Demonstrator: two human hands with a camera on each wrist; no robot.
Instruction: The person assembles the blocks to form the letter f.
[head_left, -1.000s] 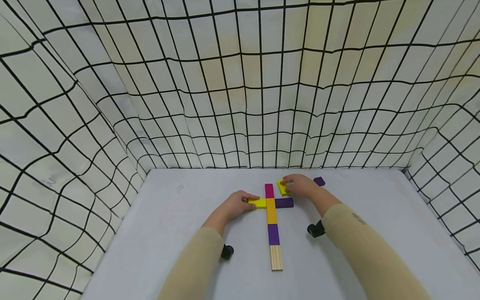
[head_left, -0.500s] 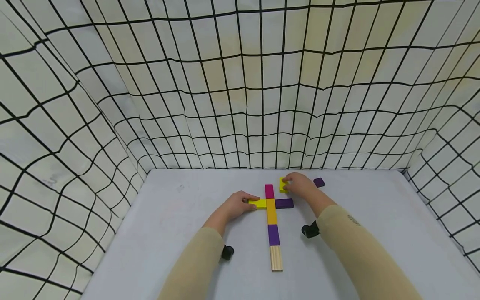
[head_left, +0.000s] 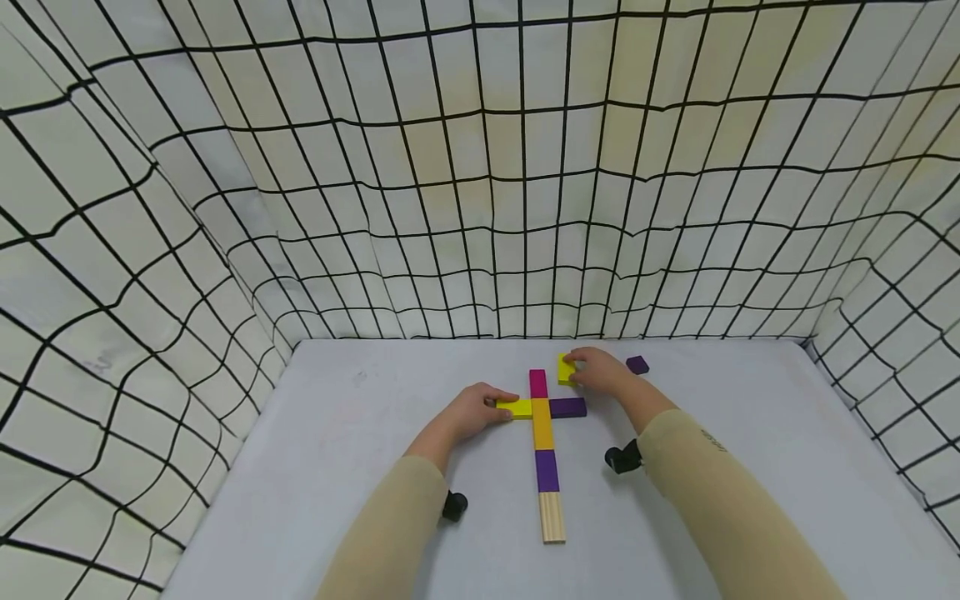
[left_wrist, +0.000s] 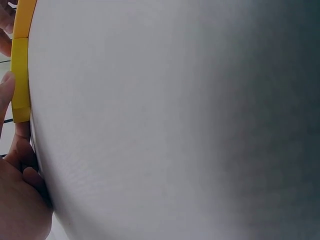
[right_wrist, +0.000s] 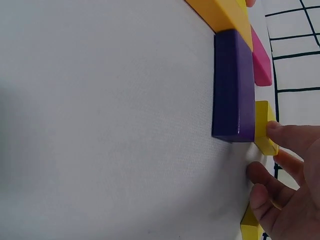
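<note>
Two hands, apart. Left hand [head_left: 470, 410] pinches one yellow block [head_left: 519, 409], left arm of a six-block cross on the table [head_left: 337, 467]. Other five: one pink block [head_left: 537, 384], one orange block [head_left: 542, 425], one purple block [head_left: 547, 472], one dark purple block [head_left: 567, 407], one wooden block [head_left: 552, 518]. Right hand [head_left: 597, 370] pinches a second yellow block [head_left: 564, 372] just right of pink. Right wrist view: third yellow piece [right_wrist: 251, 227] near curled fingers. One loose purple piece [head_left: 638, 365] lies farther right.

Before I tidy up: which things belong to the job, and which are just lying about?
Likely in the job:
left yellow block, in left hand
right yellow block, in right hand
pink block, orange block, dark purple block, purple block, wooden block

Apparently just lying about:
purple piece, back right
possibly a third yellow block, mostly hidden by right hand
</note>
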